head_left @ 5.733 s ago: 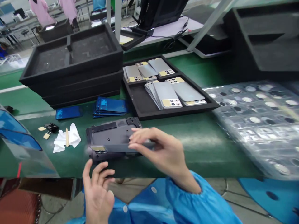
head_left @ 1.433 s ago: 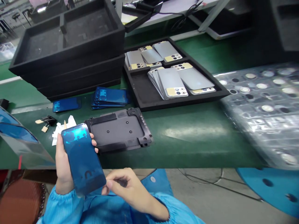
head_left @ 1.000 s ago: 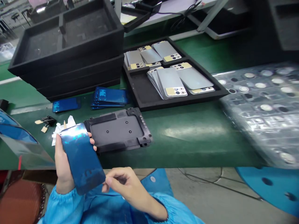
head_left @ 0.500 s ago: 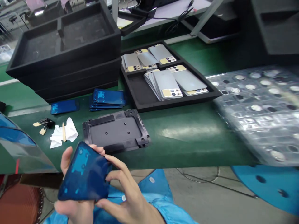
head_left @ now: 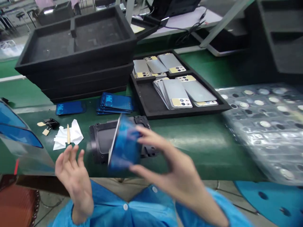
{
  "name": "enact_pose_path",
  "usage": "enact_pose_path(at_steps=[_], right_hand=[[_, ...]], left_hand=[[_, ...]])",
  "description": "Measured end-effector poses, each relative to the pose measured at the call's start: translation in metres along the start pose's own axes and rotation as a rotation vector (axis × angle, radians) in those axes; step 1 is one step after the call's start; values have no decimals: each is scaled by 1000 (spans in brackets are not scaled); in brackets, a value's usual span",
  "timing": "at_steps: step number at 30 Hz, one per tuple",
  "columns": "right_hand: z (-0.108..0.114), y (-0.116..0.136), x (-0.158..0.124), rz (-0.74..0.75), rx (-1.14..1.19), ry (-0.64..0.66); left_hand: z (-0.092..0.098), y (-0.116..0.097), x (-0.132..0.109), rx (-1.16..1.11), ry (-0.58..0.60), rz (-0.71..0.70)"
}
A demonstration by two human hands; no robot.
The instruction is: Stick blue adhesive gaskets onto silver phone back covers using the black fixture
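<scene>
My right hand (head_left: 175, 170) grips a phone back panel (head_left: 126, 146) by its edges, thumb below and fingers above. The panel's blue film side faces my right hand; it is tilted on edge and blurred by motion. Behind it lies a dark jig plate (head_left: 100, 142) with a shallow recess, partly hidden by the panel. My left hand (head_left: 74, 179) is off the panel, palm up, fingers apart, holding nothing. Close beyond it are a crumpled white tissue (head_left: 77, 134) and a small wooden stick (head_left: 68, 135).
Blue-filmed panels (head_left: 118, 102) lie stacked beyond the jig, a single one (head_left: 69, 108) beside them. A black tray (head_left: 148, 94) holds silver phone back covers (head_left: 176, 90). Stacked black trays (head_left: 78, 66) rise at left back. Clips (head_left: 50, 124) sit left; a clear plastic sheet (head_left: 265, 126) lies right.
My left hand has let go of the panel and opened. My right hand has carried the panel up and right over the jig, turning it on edge.
</scene>
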State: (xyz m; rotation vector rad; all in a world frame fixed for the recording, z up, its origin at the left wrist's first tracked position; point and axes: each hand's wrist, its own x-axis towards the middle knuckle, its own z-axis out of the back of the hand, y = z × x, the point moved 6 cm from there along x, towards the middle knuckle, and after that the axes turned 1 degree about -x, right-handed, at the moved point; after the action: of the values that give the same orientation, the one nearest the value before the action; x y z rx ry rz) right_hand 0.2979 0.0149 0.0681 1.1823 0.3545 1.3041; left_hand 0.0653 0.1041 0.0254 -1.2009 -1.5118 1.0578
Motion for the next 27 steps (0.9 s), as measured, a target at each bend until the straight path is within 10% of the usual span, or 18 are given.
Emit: enact_pose_path(at_steps=[4,10,27], right_hand=[[25,-70,92,-51,-280,28],[-16,-157,160,-195,-460,342],[-70,-184,188,-118,-493,618]], left_hand=[[19,33,15,255,51,-118],[47,65,6,361,71,-243],[49,69,10,370,186,-364]])
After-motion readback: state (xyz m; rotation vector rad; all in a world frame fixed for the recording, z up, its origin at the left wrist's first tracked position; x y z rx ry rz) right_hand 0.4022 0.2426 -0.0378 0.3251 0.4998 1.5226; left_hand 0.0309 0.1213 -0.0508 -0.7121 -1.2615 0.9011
